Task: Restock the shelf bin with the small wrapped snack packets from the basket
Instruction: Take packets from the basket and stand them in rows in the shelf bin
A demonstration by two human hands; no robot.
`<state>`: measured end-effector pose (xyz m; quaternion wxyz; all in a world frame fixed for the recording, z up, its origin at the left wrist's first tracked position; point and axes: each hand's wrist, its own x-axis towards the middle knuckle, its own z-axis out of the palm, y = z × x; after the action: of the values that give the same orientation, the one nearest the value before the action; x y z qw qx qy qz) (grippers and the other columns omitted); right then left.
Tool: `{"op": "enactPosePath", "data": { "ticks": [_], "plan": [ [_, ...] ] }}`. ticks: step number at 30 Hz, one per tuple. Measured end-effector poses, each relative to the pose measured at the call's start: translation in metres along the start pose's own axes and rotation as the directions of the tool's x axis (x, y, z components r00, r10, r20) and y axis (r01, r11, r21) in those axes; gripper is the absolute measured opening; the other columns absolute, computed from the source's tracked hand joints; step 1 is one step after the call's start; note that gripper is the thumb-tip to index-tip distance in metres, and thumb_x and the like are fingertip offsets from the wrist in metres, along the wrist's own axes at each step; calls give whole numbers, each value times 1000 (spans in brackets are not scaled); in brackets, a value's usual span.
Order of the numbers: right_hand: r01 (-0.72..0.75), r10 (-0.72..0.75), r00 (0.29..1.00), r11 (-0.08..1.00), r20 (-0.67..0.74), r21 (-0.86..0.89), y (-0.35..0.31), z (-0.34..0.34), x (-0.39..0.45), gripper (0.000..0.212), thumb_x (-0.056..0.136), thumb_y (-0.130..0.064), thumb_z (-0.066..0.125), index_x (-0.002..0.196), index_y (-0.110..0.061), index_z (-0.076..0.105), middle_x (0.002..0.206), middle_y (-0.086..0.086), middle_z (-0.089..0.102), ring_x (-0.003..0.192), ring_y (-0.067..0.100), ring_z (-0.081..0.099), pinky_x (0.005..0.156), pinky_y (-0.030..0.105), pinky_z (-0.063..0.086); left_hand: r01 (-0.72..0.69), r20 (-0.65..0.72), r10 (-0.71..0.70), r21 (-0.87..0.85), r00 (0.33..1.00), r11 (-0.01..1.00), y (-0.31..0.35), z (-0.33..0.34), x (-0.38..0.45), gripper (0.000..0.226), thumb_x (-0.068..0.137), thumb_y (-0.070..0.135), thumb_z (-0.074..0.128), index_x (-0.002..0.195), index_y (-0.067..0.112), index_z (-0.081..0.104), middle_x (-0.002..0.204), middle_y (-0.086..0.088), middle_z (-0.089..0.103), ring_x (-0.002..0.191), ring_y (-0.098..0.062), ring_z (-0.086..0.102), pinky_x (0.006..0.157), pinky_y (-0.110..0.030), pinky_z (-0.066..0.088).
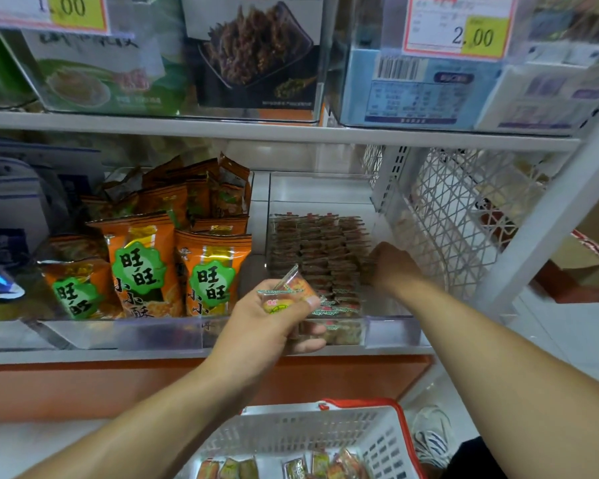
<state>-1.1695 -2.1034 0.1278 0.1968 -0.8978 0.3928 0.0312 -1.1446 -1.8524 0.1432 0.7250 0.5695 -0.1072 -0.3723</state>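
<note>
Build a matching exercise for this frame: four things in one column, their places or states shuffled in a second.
Things:
1. left hand
2. right hand
3. basket
4. orange snack bags

Places or states:
A. on the floor below the shelf, a few packets inside
B. in the bin left of the clear bin
C. holds small wrapped packets in front of the shelf
D. reaches into the clear bin among the stacked packets

Pairs: 1-C, 2-D, 3-A, 4-B

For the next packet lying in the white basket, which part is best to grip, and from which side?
Probably from above: the basket is open at the top and its walls block the sides. Pinch a crimped end of a packet, as the left hand holds its packets.
</note>
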Motion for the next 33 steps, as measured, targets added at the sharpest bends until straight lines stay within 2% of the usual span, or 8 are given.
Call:
{"op": "enactPosePath", "data": {
  "ticks": [8, 13, 16, 19, 22, 25, 28, 33],
  "plan": [
    [17, -18, 1000, 971, 0, 239, -5, 8, 9, 67, 93, -19, 64, 150, -14, 29, 135, 20, 58, 123, 40, 56, 98, 42, 48, 91, 70, -83, -121, 994, 988, 5, 3, 1, 23, 97, -5, 45, 110, 8, 58, 83, -12, 77, 80, -40, 76, 61, -39, 63],
    [19, -17, 999, 998, -30, 66, -9, 5, 7, 69, 92, -8, 63, 151, -12, 29, 135, 20, 56, 122, 39, 57, 97, 42, 50, 137, 136, -109, -215, 985, 967, 11, 2, -2, 38, 93, -7, 32, 114, 9, 60, 93, -24, 76, 82, -48, 74, 62, -45, 64],
    [125, -148, 969, 984, -198, -125, -27, -12, -6, 49, 92, -12, 58, 139, -19, 46, 126, 9, 57, 111, 36, 62, 83, 39, 51, 135, 141, -104, -230, 985, 964, 13, 1, -3, 39, 91, -7, 32, 111, 9, 62, 97, -27, 75, 83, -49, 74, 60, -43, 63],
    [356, -296, 918, 908, -263, 220, -53, -25, -41, 23, 90, -40, 60, 111, -33, 67, 94, -17, 68, 91, 14, 68, 74, 30, 50, 124, 129, -95, -235, 987, 964, 15, -3, -3, 40, 91, -4, 32, 112, 9, 64, 95, -25, 76, 81, -46, 75, 57, -39, 62],
    [428, -490, 869, 663, -77, 614, -64, -24, -89, 37, 75, -66, 67, 98, -37, 73, 81, -12, 73, 68, -1, 64, 57, 18, 48, 102, 121, -76, -225, 990, 969, 20, -6, -3, 42, 91, -1, 32, 114, 9, 67, 100, -25, 75, 80, -43, 75, 57, -38, 61],
    [436, -553, 833, 625, -27, 647, -57, -15, -112, 24, 77, -42, 81, 100, -39, 74, 85, -5, 73, 76, 6, 64, 69, 26, 54, 84, 115, -59, -220, 992, 972, 22, -7, -7, 44, 91, 0, 33, 99, 10, 75, 95, -27, 74, 76, -42, 74, 58, -38, 61],
    [374, -481, 876, 618, -43, 691, -54, -17, -114, 30, 82, -15, 81, 105, -33, 74, 90, -1, 73, 86, 12, 67, 95, 46, 55, 106, 107, -81, -246, 991, 963, 23, -7, -10, 41, 94, 1, 33, 110, 8, 70, 96, -27, 75, 83, -47, 74, 61, -42, 63],
    [561, -516, 800, 466, -305, 684, -57, -30, -119, 27, 77, -5, 83, 92, -26, 79, 101, -3, 76, 94, 10, 72, 87, 30, 56, 144, 129, -111, -275, 985, 951, 32, -8, -15, 40, 105, 28, 40, 128, 3, 61, 112, -25, 73, 90, -50, 73, 69, -46, 65]
  ]
}}
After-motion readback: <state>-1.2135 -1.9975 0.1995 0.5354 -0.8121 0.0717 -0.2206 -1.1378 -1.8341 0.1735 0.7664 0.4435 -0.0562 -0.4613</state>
